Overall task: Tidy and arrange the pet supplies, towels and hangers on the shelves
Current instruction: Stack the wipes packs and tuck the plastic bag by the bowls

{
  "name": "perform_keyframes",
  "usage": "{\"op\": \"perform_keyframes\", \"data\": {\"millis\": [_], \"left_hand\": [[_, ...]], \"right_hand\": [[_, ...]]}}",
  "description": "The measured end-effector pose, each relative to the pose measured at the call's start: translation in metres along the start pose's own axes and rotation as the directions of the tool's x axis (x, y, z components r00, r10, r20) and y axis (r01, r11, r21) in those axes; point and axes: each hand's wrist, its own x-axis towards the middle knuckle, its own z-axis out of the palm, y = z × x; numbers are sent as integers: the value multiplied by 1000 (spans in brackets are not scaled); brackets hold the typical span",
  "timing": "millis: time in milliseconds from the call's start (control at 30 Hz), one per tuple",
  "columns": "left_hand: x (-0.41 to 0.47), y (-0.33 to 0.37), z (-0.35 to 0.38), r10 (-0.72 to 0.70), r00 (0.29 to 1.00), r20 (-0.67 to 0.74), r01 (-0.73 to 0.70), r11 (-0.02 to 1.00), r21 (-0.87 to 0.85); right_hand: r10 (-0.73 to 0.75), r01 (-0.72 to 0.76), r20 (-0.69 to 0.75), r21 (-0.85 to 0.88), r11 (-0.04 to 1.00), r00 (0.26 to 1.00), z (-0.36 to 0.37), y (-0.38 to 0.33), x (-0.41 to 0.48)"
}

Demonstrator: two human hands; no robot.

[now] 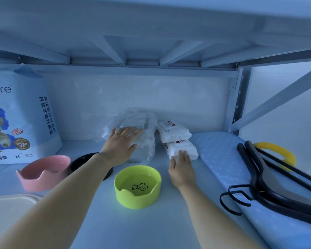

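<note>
Both hands reach to the back of a pale metal shelf (90, 221) under another shelf board.

The left hand (121, 145) lies flat, fingers spread, on a crinkled clear plastic bag (133, 121) by the back wall. The right hand (182, 170) is open, fingertips touching the nearer of two white towel packs (180, 141) just beside the bag. A green bowl (137, 186) sits between the forearms; black hangers (269, 178) lie on a blue dotted board (221, 153) to the right.
</note>
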Motion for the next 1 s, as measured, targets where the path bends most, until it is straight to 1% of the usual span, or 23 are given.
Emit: {"op": "perform_keyframes", "data": {"millis": [100,167,300,400,533,600,667,733,800,867,933,1000], "left_hand": [[0,1,-2,-12,1000,20,12,1000,-2],[0,0,-4,-10,999,32,9,1000,17],[1,-2,-5,6,999,40,-8,999,41],[3,-3,-8,15,998,60,-19,998,63],[1,-3,-9,21,997,79,-27,997,72],[1,-3,-10,26,995,91,-34,996,78],[3,-5,-13,35,993,113,-43,996,76],[5,-7,-16,48,991,123,-59,995,84],[8,-10,-18,60,990,129,-72,994,88],[10,-12,-18,78,989,129,-90,992,90],[11,-14,-19,87,988,125,-99,991,90],[11,-15,-19,86,988,132,-98,991,89]], "right_hand": [[8,-9,50,15,1000,999,1,2,0],[-1,2,72,-7,1000,997,0,3,2],[-15,35,139,-140,990,990,2,2,5],[-4,38,166,-202,979,986,5,0,11],[17,25,189,-221,975,982,3,-1,17],[31,7,192,-195,981,981,3,-2,17],[49,-33,127,-119,992,991,-1,-6,17],[66,-67,-27,-22,998,997,-6,-14,17],[30,-29,-193,5,1000,981,-14,-27,21],[-50,43,-297,-28,999,953,-21,-38,31],[-128,108,-311,-81,991,942,-26,-46,44],[-179,141,-247,-165,976,952,-29,-50,57]]}}
